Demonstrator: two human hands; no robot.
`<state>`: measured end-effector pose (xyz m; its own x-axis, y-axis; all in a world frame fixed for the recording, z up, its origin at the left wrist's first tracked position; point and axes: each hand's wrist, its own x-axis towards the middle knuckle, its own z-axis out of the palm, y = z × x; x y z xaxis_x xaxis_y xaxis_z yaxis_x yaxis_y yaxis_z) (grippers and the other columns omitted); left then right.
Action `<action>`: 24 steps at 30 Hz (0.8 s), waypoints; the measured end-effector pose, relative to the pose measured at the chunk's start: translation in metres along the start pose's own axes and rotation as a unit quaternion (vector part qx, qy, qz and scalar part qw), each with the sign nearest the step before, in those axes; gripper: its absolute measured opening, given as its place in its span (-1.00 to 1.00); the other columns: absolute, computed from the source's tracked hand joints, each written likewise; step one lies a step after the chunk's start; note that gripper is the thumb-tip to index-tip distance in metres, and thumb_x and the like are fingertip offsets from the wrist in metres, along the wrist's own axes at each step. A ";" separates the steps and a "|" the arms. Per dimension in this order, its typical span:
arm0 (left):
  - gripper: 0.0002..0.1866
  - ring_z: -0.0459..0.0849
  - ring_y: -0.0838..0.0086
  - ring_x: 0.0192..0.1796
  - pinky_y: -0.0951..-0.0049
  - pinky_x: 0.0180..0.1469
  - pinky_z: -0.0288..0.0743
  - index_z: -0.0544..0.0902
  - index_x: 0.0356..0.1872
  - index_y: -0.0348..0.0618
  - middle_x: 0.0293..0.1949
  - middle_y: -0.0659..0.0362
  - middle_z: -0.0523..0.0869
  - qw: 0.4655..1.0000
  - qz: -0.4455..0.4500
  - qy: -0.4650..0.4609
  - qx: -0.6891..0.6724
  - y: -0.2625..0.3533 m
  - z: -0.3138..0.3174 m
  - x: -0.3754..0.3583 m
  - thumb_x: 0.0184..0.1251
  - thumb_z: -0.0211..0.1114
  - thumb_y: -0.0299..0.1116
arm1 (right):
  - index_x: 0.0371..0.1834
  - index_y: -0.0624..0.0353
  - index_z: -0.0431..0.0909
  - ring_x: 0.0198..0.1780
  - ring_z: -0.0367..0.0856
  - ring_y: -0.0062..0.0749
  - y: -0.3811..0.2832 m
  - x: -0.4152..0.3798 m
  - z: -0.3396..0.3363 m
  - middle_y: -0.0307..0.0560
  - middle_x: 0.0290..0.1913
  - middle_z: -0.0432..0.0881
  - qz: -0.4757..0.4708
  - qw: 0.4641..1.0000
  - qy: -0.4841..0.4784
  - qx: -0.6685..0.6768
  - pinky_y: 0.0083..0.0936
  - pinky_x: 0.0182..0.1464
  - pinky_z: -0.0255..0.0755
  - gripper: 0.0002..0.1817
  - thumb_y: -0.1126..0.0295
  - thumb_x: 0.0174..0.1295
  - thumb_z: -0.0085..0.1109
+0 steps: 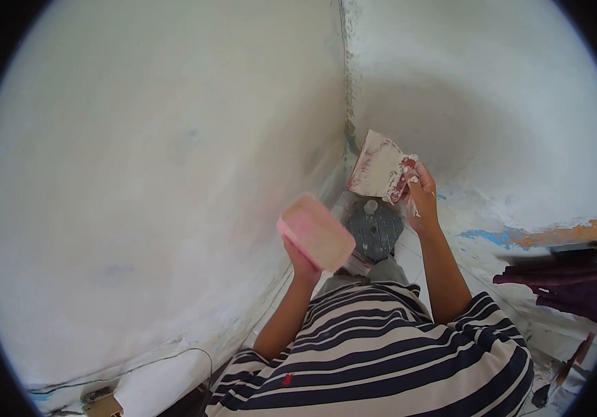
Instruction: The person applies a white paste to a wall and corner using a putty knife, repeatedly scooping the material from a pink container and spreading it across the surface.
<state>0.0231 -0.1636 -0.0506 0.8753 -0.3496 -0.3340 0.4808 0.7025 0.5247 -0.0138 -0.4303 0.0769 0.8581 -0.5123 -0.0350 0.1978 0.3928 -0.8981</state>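
My left hand (301,263) grips a pink rectangular plastic container (318,233) from below and the side. Whitish paste coats its inside. In my right hand (423,197) is a wide putty knife (379,167), its blade smeared with cream-coloured putty and pointing up and left toward the wall corner. Putty also sticks to the fingers of that hand. The blade is apart from the container and appears held off the wall. Part of the knife's handle is hidden by my fingers.
Two pale walls, a left wall (138,153) and a right wall (520,139), meet in a rough corner. Below stands a dark, spotted stool-like object (375,229). Dark purple cloth (569,281) lies at right. A thin cable (138,365) runs along the lower left.
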 end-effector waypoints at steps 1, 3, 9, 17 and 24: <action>-0.24 0.41 0.25 0.47 0.11 0.50 0.28 0.25 0.52 0.08 0.46 0.21 0.42 1.000 0.025 -0.015 0.005 0.001 0.011 0.006 0.55 -0.30 0.37 | 0.14 0.26 0.49 -0.28 0.67 -0.55 0.000 -0.004 0.005 -0.13 -0.14 0.67 -0.017 1.000 0.011 0.014 -0.53 -0.32 0.55 -0.72 0.33 0.51 0.04; -0.24 0.40 0.26 0.47 0.12 0.50 0.27 0.24 0.52 0.08 0.46 0.21 0.42 0.998 0.061 -0.014 0.020 -0.001 0.038 0.014 0.56 -0.29 0.36 | 0.10 0.25 0.50 -0.30 0.67 -0.55 -0.006 -0.012 0.011 -0.15 -0.17 0.67 -0.027 0.999 0.022 0.029 -0.51 -0.34 0.53 -0.75 0.33 0.51 0.06; -0.22 0.34 0.27 0.51 0.17 0.53 0.21 0.21 0.53 0.03 0.48 0.18 0.36 0.989 0.146 -0.009 0.016 0.000 0.102 0.003 0.56 -0.34 0.37 | 0.01 0.27 0.56 -0.40 0.65 -0.20 -0.042 -0.071 0.063 -0.04 -0.30 0.67 -0.248 0.842 -0.013 -0.479 -0.34 -0.38 0.46 -0.82 0.50 0.39 0.11; -0.11 0.31 0.29 0.51 0.19 0.52 0.22 0.16 0.54 0.05 0.46 0.18 0.33 0.977 0.209 -0.043 0.024 0.004 0.124 0.013 0.46 -0.41 0.50 | 0.05 0.31 0.57 0.19 0.61 -0.02 -0.044 -0.090 0.092 0.09 0.10 0.68 -0.362 0.708 -0.134 -0.591 -0.15 0.32 0.36 -0.63 0.61 0.11 0.21; -0.13 0.39 0.30 0.42 0.18 0.47 0.29 0.22 0.48 -0.07 0.38 0.13 0.41 0.963 0.249 -0.093 0.034 0.003 0.117 0.020 0.47 -0.21 0.47 | -0.01 0.42 0.53 0.10 0.63 0.17 -0.035 -0.106 0.099 0.27 0.10 0.65 -0.324 0.792 -0.174 -0.488 -0.12 0.21 0.51 -0.63 0.69 0.04 0.19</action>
<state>0.0475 -0.2412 0.0358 0.9892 -0.0894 0.1160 -0.0048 0.7719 0.6357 -0.0647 -0.3143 0.1549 0.8378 -0.0571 0.5430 0.3355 -0.7307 -0.5945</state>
